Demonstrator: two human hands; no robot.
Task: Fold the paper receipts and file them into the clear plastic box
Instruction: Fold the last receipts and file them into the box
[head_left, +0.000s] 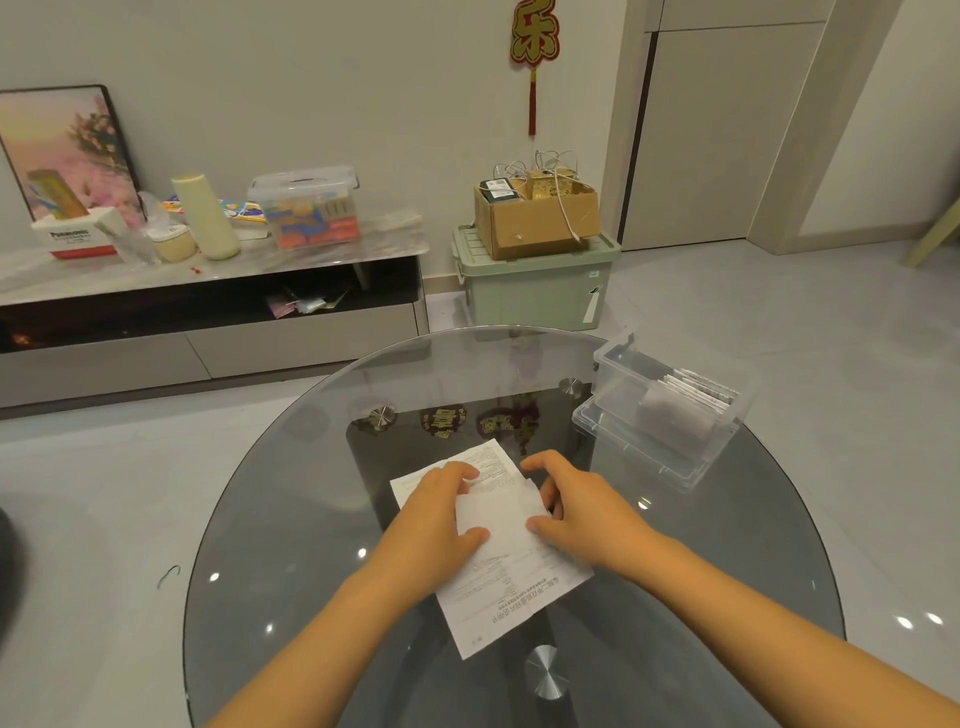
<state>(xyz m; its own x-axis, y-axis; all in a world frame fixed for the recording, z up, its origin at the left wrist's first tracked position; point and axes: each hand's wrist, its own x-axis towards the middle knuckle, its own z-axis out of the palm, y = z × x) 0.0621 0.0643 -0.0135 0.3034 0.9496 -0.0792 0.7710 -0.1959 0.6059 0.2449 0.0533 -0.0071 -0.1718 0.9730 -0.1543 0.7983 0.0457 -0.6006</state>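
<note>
A small white receipt (496, 514) lies partly folded on top of larger printed sheets (511, 597) in the middle of the round glass table (291, 519). My left hand (441, 514) pinches the receipt's left edge between thumb and fingers. On the other side my right hand (576, 509) grips its right edge, thumb on top. The clear plastic box (670, 410) stands open at the table's far right, holding several folded receipts (696, 392) upright.
The box's clear lid (623, 441) lies under and in front of it. Beyond the table are a low TV cabinet (208, 291) with clutter, a green storage bin (535, 286) carrying a cardboard box (535, 218), and grey floor.
</note>
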